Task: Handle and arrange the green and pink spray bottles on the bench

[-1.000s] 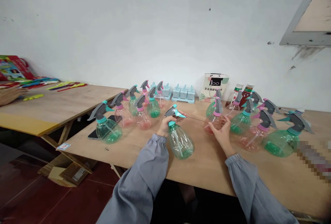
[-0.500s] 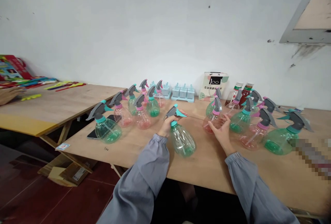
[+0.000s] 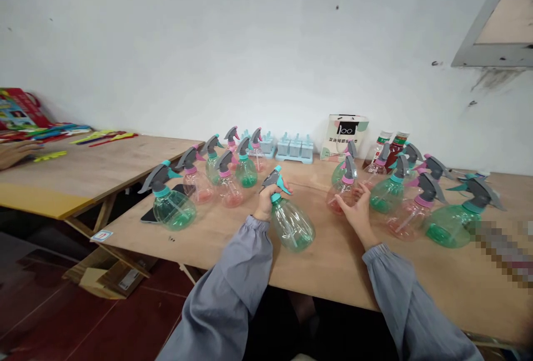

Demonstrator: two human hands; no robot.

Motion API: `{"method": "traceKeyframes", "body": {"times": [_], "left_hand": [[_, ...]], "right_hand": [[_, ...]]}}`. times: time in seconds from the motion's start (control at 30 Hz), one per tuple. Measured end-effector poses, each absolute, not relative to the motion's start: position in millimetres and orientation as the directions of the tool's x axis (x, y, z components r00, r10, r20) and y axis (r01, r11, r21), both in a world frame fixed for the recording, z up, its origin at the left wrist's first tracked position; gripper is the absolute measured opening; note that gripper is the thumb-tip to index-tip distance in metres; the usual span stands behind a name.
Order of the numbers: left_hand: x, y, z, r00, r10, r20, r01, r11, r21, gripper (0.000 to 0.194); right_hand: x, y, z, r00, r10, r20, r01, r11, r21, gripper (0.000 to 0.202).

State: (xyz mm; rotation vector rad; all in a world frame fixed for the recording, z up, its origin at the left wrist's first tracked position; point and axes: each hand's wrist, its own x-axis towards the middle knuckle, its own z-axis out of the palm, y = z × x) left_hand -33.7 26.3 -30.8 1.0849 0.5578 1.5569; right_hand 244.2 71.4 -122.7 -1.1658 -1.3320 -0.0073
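Note:
My left hand (image 3: 268,200) is closed round the neck and grey spray head of a green spray bottle (image 3: 292,226), fingers by its turquoise trigger. That bottle leans, its head towards the upper left and its round base lower right, over the table. Further right, my right hand (image 3: 357,206) cups a pink spray bottle (image 3: 339,197) standing upright, thumb across its near side and curled fingers at its right side. The pink bottle has a grey head with a pink collar. Close to my right hand stands another green spray bottle (image 3: 386,195).
Several green and pink spray bottles (image 3: 231,191) stand left, beside a dark phone (image 3: 149,216); more stand right. Light blue ice-pop moulds (image 3: 295,150), a printed paper bag (image 3: 342,136) and red-brown bottles (image 3: 395,153) line the wall. Another person's hand (image 3: 16,154) rests on the left table.
The green spray bottle's head has shifted slightly left with my left hand, so the bottle leans a little more. My right hand stays at the pink spray bottle.

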Motion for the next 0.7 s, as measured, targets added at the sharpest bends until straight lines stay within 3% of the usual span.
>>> {"method": "traceKeyframes", "body": {"times": [0.43,0.7], "left_hand": [[-34.2,25.3,-30.5,0.075,0.931,0.358,-0.503,-0.274,0.819,0.016],[-35.2,24.7,-32.1,-0.057,0.911,0.408,-0.503,-0.379,0.777,0.014]], "right_hand": [[245.1,71.8,-123.4,0.311,0.613,0.726,0.581,0.482,-0.656,0.089],[245.3,72.0,-123.5,0.302,0.616,0.728,0.574,0.493,-0.655,0.089]]}}
